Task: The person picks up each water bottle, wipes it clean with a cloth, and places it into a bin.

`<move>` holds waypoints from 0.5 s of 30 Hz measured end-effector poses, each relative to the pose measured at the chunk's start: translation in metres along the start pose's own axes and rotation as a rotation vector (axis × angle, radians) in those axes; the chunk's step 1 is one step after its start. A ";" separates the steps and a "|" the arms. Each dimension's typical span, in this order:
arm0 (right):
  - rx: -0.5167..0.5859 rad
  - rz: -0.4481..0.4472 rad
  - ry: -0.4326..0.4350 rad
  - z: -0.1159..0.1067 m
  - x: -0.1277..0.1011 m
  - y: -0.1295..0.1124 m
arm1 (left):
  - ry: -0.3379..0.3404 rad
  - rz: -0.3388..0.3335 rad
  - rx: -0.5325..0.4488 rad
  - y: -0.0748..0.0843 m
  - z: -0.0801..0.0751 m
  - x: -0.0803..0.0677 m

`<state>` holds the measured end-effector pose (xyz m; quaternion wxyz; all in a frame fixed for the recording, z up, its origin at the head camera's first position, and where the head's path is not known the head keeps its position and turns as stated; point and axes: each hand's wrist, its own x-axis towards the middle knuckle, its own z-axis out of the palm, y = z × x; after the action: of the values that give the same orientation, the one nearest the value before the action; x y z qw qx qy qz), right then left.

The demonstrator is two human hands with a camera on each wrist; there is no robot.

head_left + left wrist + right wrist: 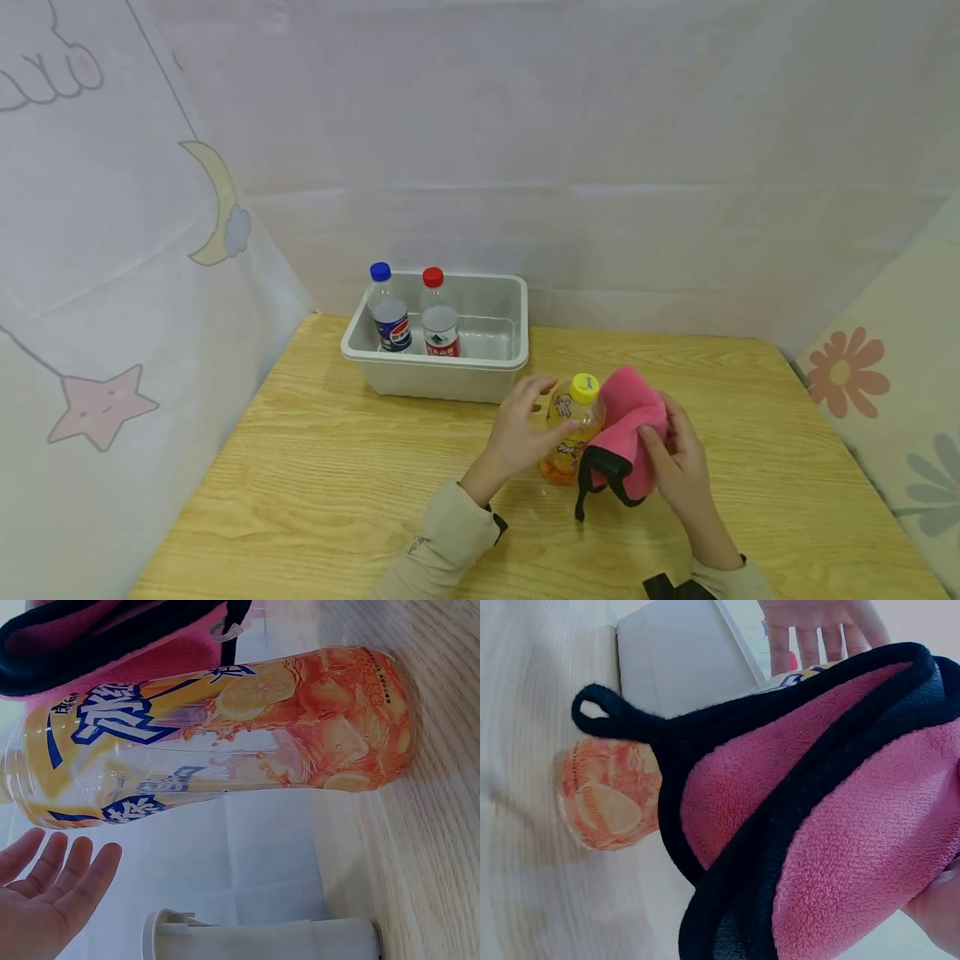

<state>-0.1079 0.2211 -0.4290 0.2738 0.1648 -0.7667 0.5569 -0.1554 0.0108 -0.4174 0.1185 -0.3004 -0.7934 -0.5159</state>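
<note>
While the right hand [678,467] grips a folded pink cloth [626,433] with black edging and presses it against one side of the orange drink bottle [572,433], the left hand [525,429] rests against the bottle's other side with fingers straight and relaxed, curled round nothing. The bottle, yellow-capped, stands upright on the wooden table [337,467]. Just behind the bottle and to its left sits a white plastic bin [442,379], holding a blue-capped bottle [389,310] and a red-capped bottle [438,315], both upright.
</note>
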 end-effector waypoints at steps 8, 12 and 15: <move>-0.039 0.006 -0.025 0.005 0.003 -0.005 | -0.024 -0.001 0.003 0.001 0.001 0.002; -0.039 0.005 -0.037 0.006 0.003 -0.004 | -0.025 -0.005 -0.006 0.001 0.001 0.002; -0.017 0.010 -0.047 0.008 0.003 -0.002 | -0.026 -0.011 -0.018 0.001 0.001 0.002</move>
<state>-0.1109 0.2131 -0.4275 0.2546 0.1717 -0.7784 0.5475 -0.1559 0.0129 -0.4159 0.1028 -0.3037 -0.7919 -0.5197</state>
